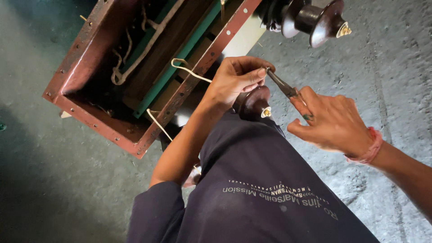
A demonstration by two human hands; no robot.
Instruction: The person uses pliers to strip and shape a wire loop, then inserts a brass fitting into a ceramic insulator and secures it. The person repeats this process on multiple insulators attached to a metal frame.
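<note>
The pliers (282, 84) sit pinched at their tip in the left hand (235, 80), whose grip is closed on them. The right hand (330, 120) touches the handles, its grip loose, fingers spread. Just below is a brown insulator (253, 102); another insulator (315, 20) lies above. Left stands an open rusty tank (148, 72) on the concrete floor (387, 81).
</note>
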